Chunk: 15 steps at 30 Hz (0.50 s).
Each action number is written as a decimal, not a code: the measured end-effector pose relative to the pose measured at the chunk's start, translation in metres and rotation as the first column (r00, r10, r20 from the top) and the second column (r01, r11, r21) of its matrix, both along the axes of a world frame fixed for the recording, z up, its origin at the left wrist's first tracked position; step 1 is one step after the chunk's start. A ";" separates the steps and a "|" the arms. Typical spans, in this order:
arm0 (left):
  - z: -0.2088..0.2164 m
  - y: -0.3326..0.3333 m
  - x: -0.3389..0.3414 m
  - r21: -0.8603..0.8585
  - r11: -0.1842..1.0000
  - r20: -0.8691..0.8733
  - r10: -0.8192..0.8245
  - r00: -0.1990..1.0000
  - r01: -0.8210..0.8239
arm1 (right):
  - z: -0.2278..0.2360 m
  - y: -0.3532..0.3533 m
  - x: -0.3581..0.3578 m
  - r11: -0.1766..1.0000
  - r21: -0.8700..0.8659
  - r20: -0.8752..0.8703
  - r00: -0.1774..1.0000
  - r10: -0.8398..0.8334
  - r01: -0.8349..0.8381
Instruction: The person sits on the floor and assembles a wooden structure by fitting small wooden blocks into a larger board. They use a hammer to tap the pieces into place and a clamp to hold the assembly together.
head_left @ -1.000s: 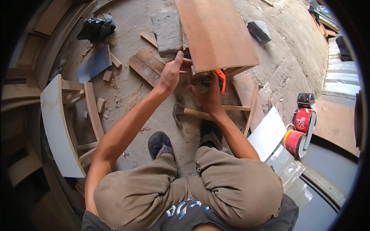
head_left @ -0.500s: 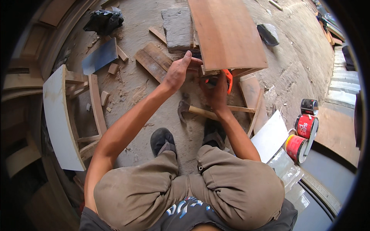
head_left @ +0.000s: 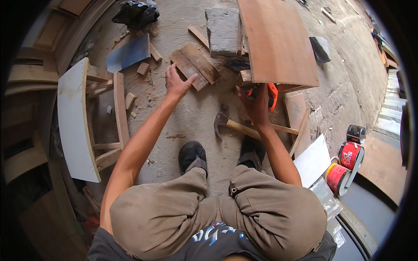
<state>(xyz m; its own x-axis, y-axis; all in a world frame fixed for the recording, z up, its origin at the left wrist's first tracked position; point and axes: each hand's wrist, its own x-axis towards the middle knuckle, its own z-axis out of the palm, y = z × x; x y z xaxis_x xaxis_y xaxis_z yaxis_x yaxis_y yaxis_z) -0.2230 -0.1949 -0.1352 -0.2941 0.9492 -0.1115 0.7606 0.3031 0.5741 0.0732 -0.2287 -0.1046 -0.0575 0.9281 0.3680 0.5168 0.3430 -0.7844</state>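
My left hand [head_left: 177,85] is open, with thumb and fingers spread, at the near-left edge of a brown wooden board piece [head_left: 196,65] on the ground; whether it touches the wood I cannot tell. My right hand [head_left: 256,106] is closed around an orange-and-black tool handle [head_left: 273,96]; the rest of that tool is hidden under the wooden panel. This large curved panel [head_left: 278,43] rises above the right hand, beside a grey stone block [head_left: 222,32]. A small wood block [head_left: 244,77] sticks out at its near-left corner. Between my feet and hands lies a hammer [head_left: 237,127].
A white-faced curved wooden frame [head_left: 76,122] stands at the left. Behind it lie a blue-grey board [head_left: 128,52] and a black plastic bag [head_left: 136,15]. Red cans [head_left: 352,155] and a white sheet [head_left: 312,161] are at the right. A grey rock [head_left: 320,48] sits beyond the panel.
My left hand has moved left, away from the panel's near corner, to the board piece, its fingers now spread. My right hand stays at the orange-and-black handle. The whole view has shifted slightly.
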 end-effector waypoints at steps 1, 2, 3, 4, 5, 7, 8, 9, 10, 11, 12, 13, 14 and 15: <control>0.012 -0.001 0.012 -0.030 0.997 -0.083 -0.073 0.994 0.071 | 0.004 0.001 0.000 1.000 -0.021 0.007 1.000 0.017 -0.017; 0.014 -0.001 0.013 -0.016 0.981 -0.191 -0.194 0.962 0.195 | 0.011 0.001 -0.002 0.998 -0.043 0.010 0.999 0.040 -0.039; 0.017 -0.002 0.013 -0.017 0.949 -0.297 -0.307 0.904 0.316 | 0.015 0.001 -0.005 0.996 -0.065 0.013 0.998 0.063 -0.062; 0.017 -0.002 0.011 -0.032 0.903 -0.402 -0.405 0.821 0.429 | 0.017 0.001 -0.008 0.995 -0.048 0.102 0.991 0.086 -0.082; 0.015 -0.001 0.010 -0.110 0.891 -0.401 -0.445 0.800 0.441 | 0.018 0.001 -0.010 0.994 -0.032 0.191 0.976 0.107 -0.103; 0.005 0.003 0.008 -0.261 0.851 -0.388 -0.524 0.758 0.455 | 0.023 0.005 -0.019 0.986 -0.024 0.269 0.949 0.164 -0.164; 0.000 0.000 0.003 -0.171 0.850 -0.406 -0.522 0.750 0.499 | 0.027 0.008 -0.027 0.979 -0.030 0.258 0.945 0.203 -0.202; -0.005 -0.002 -0.004 -0.174 0.846 -0.410 -0.528 0.744 0.504 | 0.032 0.011 -0.036 0.970 -0.036 0.247 0.938 0.242 -0.241; -0.003 -0.006 -0.002 -0.176 0.837 -0.407 -0.541 0.736 0.518 | 0.034 0.014 -0.042 0.971 -0.040 0.307 0.922 0.236 -0.236; -0.002 -0.011 -0.001 -0.178 0.828 -0.404 -0.554 0.728 0.531 | 0.035 0.018 -0.049 0.969 -0.078 0.330 0.911 0.248 -0.236; -0.001 -0.014 0.000 -0.226 0.816 -0.390 -0.577 0.718 0.533 | 0.035 0.025 -0.057 0.965 -0.115 0.352 0.899 0.261 -0.235; 0.002 -0.017 0.002 -0.186 0.817 -0.339 -0.575 0.744 0.547 | 0.035 0.033 -0.064 0.960 -0.152 0.372 0.887 0.275 -0.234; 0.004 -0.021 0.003 -0.148 0.818 -0.286 -0.573 0.768 0.555 | 0.026 0.042 -0.072 0.969 -0.055 0.400 0.884 0.243 -0.241; 0.006 -0.023 0.003 -0.108 0.820 -0.231 -0.570 0.788 0.562 | 0.019 0.050 -0.080 0.974 -0.053 0.427 0.877 0.220 -0.218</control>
